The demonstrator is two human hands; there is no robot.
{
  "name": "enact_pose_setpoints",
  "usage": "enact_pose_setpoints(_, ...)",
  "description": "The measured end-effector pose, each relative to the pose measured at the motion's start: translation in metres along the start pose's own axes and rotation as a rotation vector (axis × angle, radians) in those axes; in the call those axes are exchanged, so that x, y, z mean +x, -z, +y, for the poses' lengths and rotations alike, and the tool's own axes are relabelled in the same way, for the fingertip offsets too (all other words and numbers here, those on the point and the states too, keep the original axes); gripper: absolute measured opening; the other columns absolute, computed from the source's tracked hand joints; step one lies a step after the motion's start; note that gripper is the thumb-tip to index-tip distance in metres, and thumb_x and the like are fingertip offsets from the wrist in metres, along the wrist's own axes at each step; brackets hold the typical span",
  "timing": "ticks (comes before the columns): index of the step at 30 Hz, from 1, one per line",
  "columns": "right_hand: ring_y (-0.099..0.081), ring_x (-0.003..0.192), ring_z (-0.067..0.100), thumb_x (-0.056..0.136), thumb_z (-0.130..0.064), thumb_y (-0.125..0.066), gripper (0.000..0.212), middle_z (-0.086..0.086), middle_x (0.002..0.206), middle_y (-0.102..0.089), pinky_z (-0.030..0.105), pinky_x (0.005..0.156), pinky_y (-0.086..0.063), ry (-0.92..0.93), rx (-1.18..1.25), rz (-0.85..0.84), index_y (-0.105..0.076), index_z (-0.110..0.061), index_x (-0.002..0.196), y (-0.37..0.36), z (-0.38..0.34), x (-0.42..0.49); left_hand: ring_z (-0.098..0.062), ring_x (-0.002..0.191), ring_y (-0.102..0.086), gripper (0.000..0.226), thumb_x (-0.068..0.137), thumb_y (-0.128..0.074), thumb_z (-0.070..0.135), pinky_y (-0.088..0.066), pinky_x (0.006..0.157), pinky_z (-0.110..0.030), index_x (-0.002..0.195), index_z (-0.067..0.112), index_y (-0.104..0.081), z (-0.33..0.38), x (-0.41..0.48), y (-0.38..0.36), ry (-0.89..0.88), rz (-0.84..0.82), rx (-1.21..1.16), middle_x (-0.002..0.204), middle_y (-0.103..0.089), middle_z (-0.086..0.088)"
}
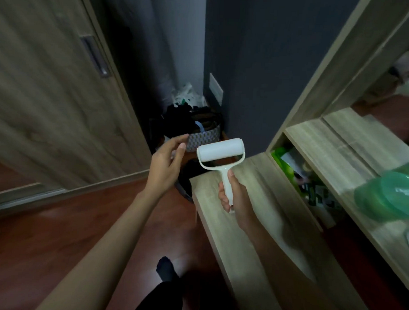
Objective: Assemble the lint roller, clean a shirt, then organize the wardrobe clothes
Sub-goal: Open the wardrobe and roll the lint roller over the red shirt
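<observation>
**Desk:** What is the right hand doing?

**Operator:** I am seeing the right hand [235,195] gripping the lint roller [220,152] by its white handle. The fingers are wrapping round the lower part and the thumb is lying up along the stem. The roller is standing upright in that grip. Its white roll is sitting on top in the fork, lying crosswise and tilting slightly up to the right.

**Desk:** And the left?

**Operator:** The left hand [165,164] is hovering just left of the roll, holding nothing. Its fingers are lying loosely extended and gently bent, with the thumb apart. The fingertips are pointing toward the roll's left end, near it but not touching.

**Desk:** Where is the roller sitting in the room?

**Operator:** It is being held in the air over the far end of a pale wooden top [249,240], not resting on it. Right of that top, an open compartment [291,164] is showing green packets, which I cannot read. Further right, a blurred green dish [392,194] is lying on a shelf. Behind the roller, a patterned basket [205,138] heaped with dark cloth is standing against a dark grey wall [260,64]. A socket plate [215,88] is showing above the basket. A wooden door [50,91] is filling the left. Below, a foot [166,268] in a black sock is standing on the red-brown floor [68,231].
</observation>
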State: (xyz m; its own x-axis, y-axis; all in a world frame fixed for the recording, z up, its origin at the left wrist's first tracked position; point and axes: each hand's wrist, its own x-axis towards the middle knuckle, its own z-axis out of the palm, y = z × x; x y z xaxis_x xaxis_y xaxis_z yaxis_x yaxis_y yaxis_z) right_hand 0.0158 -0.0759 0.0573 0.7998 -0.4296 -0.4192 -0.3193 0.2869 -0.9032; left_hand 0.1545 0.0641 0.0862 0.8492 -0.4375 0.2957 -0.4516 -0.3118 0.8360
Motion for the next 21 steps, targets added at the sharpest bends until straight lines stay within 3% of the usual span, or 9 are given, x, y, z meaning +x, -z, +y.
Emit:
enact_pose_setpoints(4, -0.031, 0.033, 0.011, 0.097, -0.051, -0.037, 0.051, 0.002, 0.046, -0.036, 0.021, 0.035, -0.023, 0.061, 0.027, -0.067, -0.052, -0.012, 0.067, -0.041, -0.027, 0.037, -0.013, 0.122, -0.055, 0.035, 0.101, -0.044, 0.023, -0.042, 0.103, -0.024, 0.13, 0.009, -0.057, -0.023, 0.032, 0.052, -0.182, 0.081, 0.167, 0.131, -0.06, -0.006)
enact_pose_setpoints(7, -0.03, 0.032, 0.01, 0.097, -0.049, -0.037, 0.051, 0.001, 0.044, -0.035, 0.021, 0.034, -0.022, 0.104, 0.046, -0.109, -0.051, -0.011, 0.067, -0.081, -0.047, 0.069, -0.017, 0.13, -0.049, 0.037, 0.101, -0.044, 0.024, -0.035, 0.11, -0.027, 0.133, 0.01, -0.055, -0.051, 0.066, 0.091, -0.214, 0.152, 0.261, 0.14, -0.053, -0.008)
enact_pose_setpoints(11, -0.031, 0.03, 0.01, 0.095, -0.052, -0.038, 0.052, 0.0, 0.042, -0.037, 0.018, 0.033, -0.021, 0.123, 0.067, -0.131, -0.052, -0.011, 0.066, -0.147, -0.071, 0.115, -0.018, 0.134, -0.044, 0.04, 0.1, -0.046, 0.026, -0.034, 0.111, -0.032, 0.137, 0.014, -0.051, -0.092, 0.117, 0.144, -0.232, 0.231, 0.366, 0.148, -0.044, -0.006)
enact_pose_setpoints(16, -0.032, 0.03, 0.009, 0.078, -0.064, -0.045, 0.055, 0.0, 0.043, -0.038, 0.017, 0.031, -0.024, 0.129, 0.172, -0.122, -0.055, -0.011, 0.067, -0.228, -0.099, 0.168, -0.024, 0.136, -0.041, 0.043, 0.098, -0.053, 0.021, -0.036, 0.109, -0.039, 0.14, 0.015, -0.048, -0.139, 0.189, 0.196, -0.258, 0.323, 0.448, 0.153, -0.037, -0.009)
enact_pose_setpoints(21, -0.034, 0.031, 0.008, 0.083, -0.063, -0.039, 0.057, -0.002, 0.042, -0.039, 0.017, 0.032, -0.027, 0.177, 0.245, -0.131, -0.056, -0.01, 0.07, -0.278, -0.114, 0.205, -0.033, 0.142, -0.031, 0.051, 0.097, -0.053, 0.03, -0.033, 0.109, -0.045, 0.145, 0.015, -0.042, -0.178, 0.256, 0.215, -0.262, 0.392, 0.617, 0.157, -0.028, -0.017)
